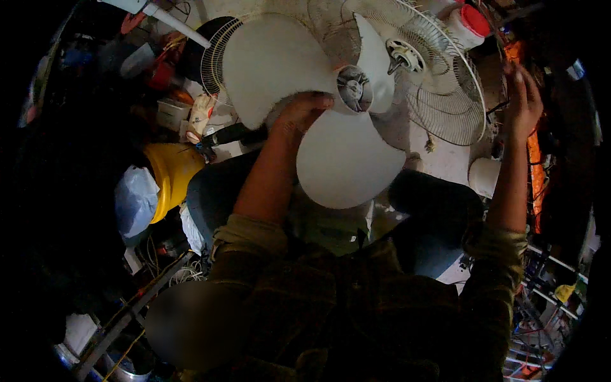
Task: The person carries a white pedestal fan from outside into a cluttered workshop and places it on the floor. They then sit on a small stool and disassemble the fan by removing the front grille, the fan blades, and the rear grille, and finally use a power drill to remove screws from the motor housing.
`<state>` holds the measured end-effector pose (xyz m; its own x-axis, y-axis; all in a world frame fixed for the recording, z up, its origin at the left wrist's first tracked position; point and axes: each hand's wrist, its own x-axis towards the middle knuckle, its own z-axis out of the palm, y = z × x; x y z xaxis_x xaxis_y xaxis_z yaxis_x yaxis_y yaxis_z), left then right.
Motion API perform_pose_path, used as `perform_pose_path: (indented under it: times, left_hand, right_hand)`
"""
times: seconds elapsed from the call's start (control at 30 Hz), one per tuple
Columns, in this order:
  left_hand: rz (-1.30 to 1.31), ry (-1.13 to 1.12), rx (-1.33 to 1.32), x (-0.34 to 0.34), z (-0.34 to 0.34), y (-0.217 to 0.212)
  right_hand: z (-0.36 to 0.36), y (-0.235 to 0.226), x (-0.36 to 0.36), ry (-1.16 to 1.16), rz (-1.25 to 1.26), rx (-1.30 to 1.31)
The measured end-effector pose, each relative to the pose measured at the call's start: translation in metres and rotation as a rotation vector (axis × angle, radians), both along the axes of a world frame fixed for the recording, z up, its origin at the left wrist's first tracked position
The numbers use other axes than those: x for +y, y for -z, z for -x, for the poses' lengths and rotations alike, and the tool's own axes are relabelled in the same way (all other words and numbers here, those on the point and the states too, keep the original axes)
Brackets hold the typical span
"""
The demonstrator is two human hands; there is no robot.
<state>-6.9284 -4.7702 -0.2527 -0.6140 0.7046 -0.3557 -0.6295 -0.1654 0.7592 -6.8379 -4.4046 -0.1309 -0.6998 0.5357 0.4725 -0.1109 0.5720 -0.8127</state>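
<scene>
**Left hand on fan blade, right hand raised clear**

Left hand (299,114) curls its fingers over the edge of the white three-lobed plastic fan blade (318,108), gripping just left of the grey round hub (354,88). Blade sits over the person's lap, above the dark trousers (433,223), flat face toward the camera. Nearest lobe hangs down toward the body; the other two spread up-left and up-right.

Key relation: hub lies just right of the left hand, nearly touching the fingertips. Blade's spin axis points roughly at the camera, so the hub face is open from above.

Right hand (523,102) is up at the right, fingers spread wide and holding nothing, well apart from the blade. It's nearest the rim of the white round wire fan guard (445,95), which lies behind the blade; can't tell whether it touches the wire. Left hand is clearly nearer to the hub.

Around: white motor spindle housing (405,56) at the guard's centre, yellow plastic tub (170,172) and pale plastic bag (135,200) on the floor at left, red-capped white canister (468,24) top right.
</scene>
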Motion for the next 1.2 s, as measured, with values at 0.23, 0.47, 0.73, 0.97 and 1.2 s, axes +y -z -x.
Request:
perform_pose_path:
  times: [0.23,0.47,0.73,0.97,1.2]
  left_hand:
    - [-0.064,-0.086,0.008,-0.058,-0.094,-0.069]
    - [-0.402,-0.038,0.132,-0.078,-0.181,-0.128]
    - [-0.910,0.248,0.199,-0.048,-0.243,-0.188]
    - [-0.960,0.369,0.260,-0.065,-0.261,-0.207]
    - [-1.107,0.216,0.324,-0.085,-0.268,-0.207]
  right_hand:
    - [-0.166,-0.031,-0.097,-0.156,0.200,-0.011]
    - [-0.284,-0.107,-0.195,-0.497,0.231,-0.327]
    - [-0.377,-0.174,-0.271,-0.762,0.294,-0.570]
    - [-0.409,-0.185,-0.308,-0.638,0.144,-0.540]
    - [-0.404,-0.188,-0.338,-0.628,0.030,-0.547]
